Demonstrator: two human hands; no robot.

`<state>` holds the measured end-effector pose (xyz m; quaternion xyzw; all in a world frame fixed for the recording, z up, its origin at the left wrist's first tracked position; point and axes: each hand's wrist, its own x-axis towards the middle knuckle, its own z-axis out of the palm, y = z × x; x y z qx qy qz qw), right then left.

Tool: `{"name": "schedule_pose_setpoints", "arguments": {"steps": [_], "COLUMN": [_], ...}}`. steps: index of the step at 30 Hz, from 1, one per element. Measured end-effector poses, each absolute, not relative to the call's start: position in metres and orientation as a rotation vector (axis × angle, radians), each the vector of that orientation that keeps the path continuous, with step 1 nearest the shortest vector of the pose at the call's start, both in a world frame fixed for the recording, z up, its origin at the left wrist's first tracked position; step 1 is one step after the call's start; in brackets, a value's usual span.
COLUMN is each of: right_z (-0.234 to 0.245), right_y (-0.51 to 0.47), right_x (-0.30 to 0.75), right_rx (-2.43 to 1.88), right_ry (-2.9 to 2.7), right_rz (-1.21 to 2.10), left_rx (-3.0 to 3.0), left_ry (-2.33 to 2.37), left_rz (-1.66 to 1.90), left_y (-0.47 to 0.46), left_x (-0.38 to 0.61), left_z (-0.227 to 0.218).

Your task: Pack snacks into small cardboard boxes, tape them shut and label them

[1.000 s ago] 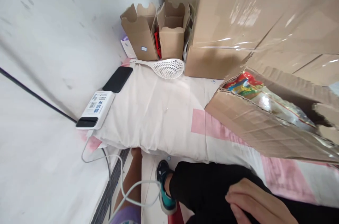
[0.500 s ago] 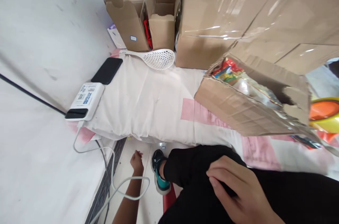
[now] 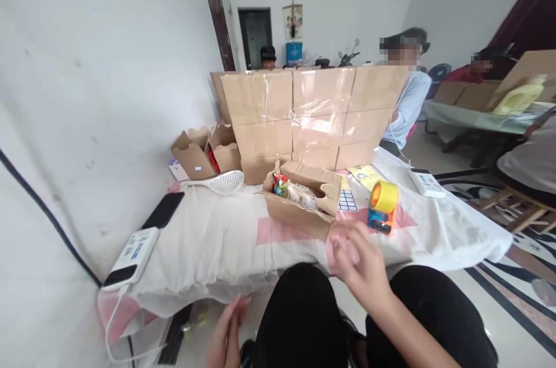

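Note:
My right hand hangs over my right thigh at the table's front edge, just in front of an open cardboard box. Its fingers are half bent and apart, blurred, with nothing visible in them. In the box lie a red-and-blue packet and pale plastic-wrapped goods. Right of the box, beyond my right hand, stands a tape dispenser carrying a roll of yellow tape. My left hand is low beside my left knee, below the table edge, smeared by motion; its fingers look stretched out, holding nothing visible.
A tall taped cardboard panel stands behind the box. At left are two small open cartons, a white slotted skimmer, a black phone and a cabled power bank. A person sits beyond the panel.
My view has tilted up and drawn back, showing the room. My right hand has lifted off my thigh towards the box. My left hand's fingers have straightened from a curl.

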<state>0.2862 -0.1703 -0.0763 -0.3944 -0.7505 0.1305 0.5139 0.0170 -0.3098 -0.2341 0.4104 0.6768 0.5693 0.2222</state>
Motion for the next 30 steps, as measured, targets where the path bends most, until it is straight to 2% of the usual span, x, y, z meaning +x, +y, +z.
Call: {"name": "schedule_pose_setpoints", "arguments": {"steps": [2,5,7,9,12,19,25,30], "right_z": [-0.073,-0.075,-0.078,-0.082,-0.090,-0.092,-0.091,-0.087], "right_y": [-0.146,-0.102,-0.074,-0.053,-0.036,-0.033,0.003,0.023], "right_x": [0.296,0.296,0.292,0.290,0.294,0.304,0.287,0.283], "right_rx": [-1.074,-1.123,-1.066,-1.003,-0.957,-0.844,-0.890,-0.713], "right_ry": [-1.563,-1.292,-1.251,-1.285,-1.313,-1.275,-1.086,-1.129], "right_rz": [0.372,0.760,0.971,1.041,1.054,1.308,1.328,1.202], "left_rx": [1.430,1.484,1.496,1.524,1.582,1.435,1.414,1.560], "left_ry": [1.763,1.672,1.547,1.420,1.388,1.658,1.692,1.776], "left_rz": [1.586,1.719,1.656,1.568,1.528,1.631,1.452,1.290], "left_y": [-0.265,-0.181,-0.127,-0.085,-0.054,-0.047,-0.035,-0.035], "left_x": [0.018,0.022,0.024,0.024,0.025,0.038,0.039,0.029], "left_z": [-0.184,-0.120,-0.093,-0.080,-0.080,-0.101,-0.102,-0.090]}}
